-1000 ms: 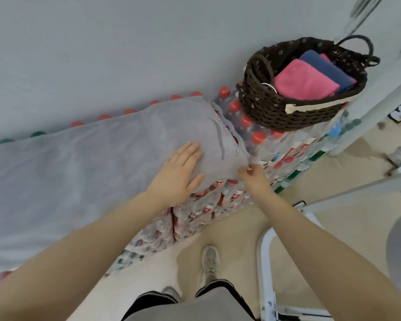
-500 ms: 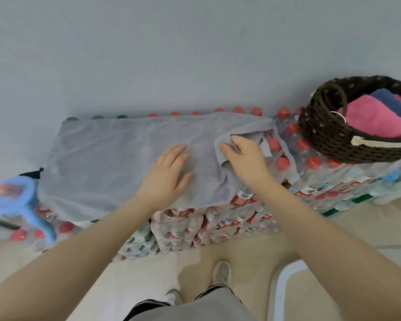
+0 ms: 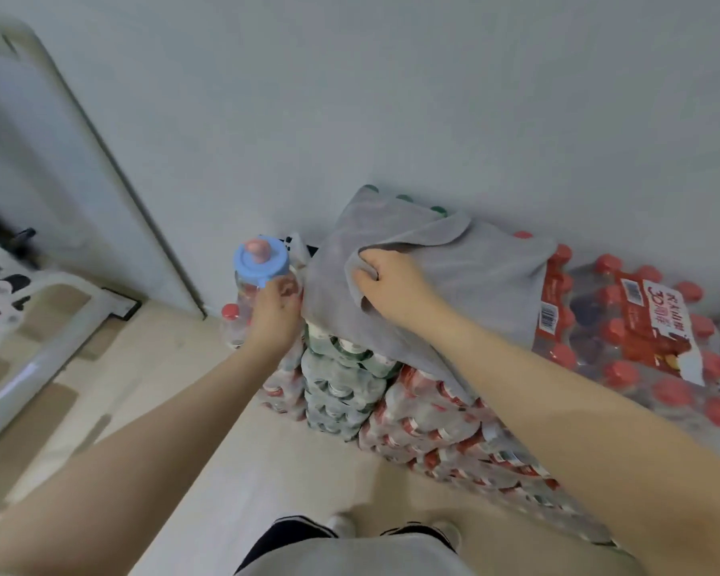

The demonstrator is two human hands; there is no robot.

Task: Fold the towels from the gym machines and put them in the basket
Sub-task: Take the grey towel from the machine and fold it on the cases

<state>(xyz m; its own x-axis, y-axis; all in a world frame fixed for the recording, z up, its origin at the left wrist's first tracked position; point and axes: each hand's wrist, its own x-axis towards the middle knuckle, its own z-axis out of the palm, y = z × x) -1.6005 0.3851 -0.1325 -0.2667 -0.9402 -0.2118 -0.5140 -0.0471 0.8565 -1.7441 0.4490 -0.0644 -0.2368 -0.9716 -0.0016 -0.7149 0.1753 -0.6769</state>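
On the left, a white machine frame (image 3: 38,318) stands on the floor by the wall. Next comes a clear bottle with a blue lid (image 3: 261,259) and a pink knob on top. The person's left hand (image 3: 273,315) is right at that bottle, by the left edge of the towel. Its fingers curl forward, but I cannot tell if they hold the towel's edge or just touch the bottle.

The gray towel (image 3: 474,280) lies on top of a big stack of water bottle packs (image 3: 412,413). It is half folded, with one layer laid over the other. The right hand (image 3: 391,284) grips the folded-over end, fingers curled into the cloth.

The towel looks soft, light and floppy. It sags over the front of the stack and bends wherever it is not held. I think it is best to take it by two corners, or by the edge at two spots, so it stays flat. The bottle tops under it are bumpy, so it may wrinkle.

On the right are more packs with red caps (image 3: 661,338). The basket is not in view.
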